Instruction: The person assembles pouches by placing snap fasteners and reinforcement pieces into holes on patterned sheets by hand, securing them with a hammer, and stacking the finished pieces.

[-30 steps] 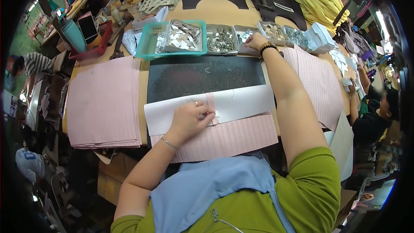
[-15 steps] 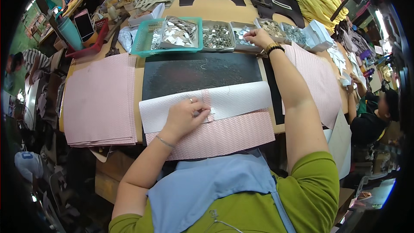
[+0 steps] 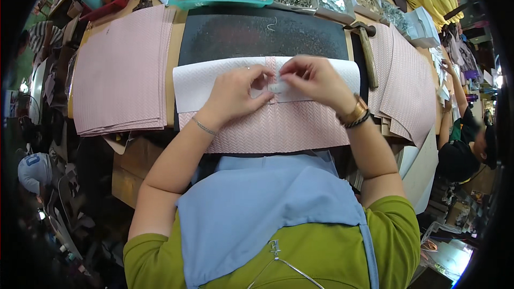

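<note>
A pink herringbone-textured sheet (image 3: 278,128) lies in front of me, its far part folded over so the white backing (image 3: 195,88) shows. Down the middle of the fold runs a narrow pink strip (image 3: 271,63), with a small pale piece (image 3: 275,88) on it. My left hand (image 3: 235,92) rests on the sheet left of the strip, thumb and fingers apart around that piece. Over the strip from the right comes my right hand (image 3: 317,81), thumb and fingertips pinched together; whatever sits between them is too small to make out.
A dark board (image 3: 230,35) lies under the sheet. Stacks of pink sheets flank it, one left (image 3: 120,75) and one right (image 3: 407,75). A hammer (image 3: 367,53) lies at the right. Behind stand a green basket (image 3: 184,0) and several boxes of small hardware (image 3: 334,1). Another person (image 3: 463,150) works far right.
My right hand has come back from the hardware boxes to the strip on the sheet. The left thumb and fingers have spread apart. The view has tilted nearer, and a hammer now shows.
</note>
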Demonstrator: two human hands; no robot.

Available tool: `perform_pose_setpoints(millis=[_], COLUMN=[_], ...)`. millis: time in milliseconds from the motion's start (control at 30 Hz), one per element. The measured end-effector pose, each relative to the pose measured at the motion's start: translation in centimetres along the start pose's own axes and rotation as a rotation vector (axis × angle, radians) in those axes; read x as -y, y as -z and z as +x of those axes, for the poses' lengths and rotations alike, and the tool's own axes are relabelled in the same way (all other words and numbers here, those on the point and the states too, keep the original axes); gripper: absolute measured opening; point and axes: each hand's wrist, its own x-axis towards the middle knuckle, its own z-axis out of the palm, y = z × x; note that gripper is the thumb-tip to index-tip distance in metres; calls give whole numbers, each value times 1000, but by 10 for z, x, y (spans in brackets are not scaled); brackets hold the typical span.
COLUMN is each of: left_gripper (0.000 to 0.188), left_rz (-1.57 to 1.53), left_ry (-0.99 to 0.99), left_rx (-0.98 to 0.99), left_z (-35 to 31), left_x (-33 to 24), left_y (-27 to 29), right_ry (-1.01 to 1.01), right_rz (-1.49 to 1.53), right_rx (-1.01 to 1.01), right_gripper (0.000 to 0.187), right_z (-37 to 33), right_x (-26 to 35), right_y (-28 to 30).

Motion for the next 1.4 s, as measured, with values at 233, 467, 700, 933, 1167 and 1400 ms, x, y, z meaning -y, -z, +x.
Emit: perform_pose_setpoints(millis=[233,467,700,933,1167,1400], left_gripper=[38,29,13,12,12,11], left_rz=[-29,11,155,228,229,130], left_ry=[54,-40,-120,-184,-136,-127], left_rx=[39,17,-35,-52,-71,-61], left_z=[-6,-5,-6,-5,-13,-9], left_x=[-1,0,1,2,3,5], left_y=[-1,-3,-6,-10,-6,-10], right_ry=[-24,43,-67,-561,-273,-23], right_rz=[-102,-122,-515,-896,41,-230], right_rx=[-79,-94,-766,-575,-570,-187], right_gripper=[18,18,29,51,49,68], right_z=[-16,-16,-14,-62,-99,-149], right_x=[-3,-17,-74,-161,-55,3], right_y=[-34,-33,109,161,82,-5])
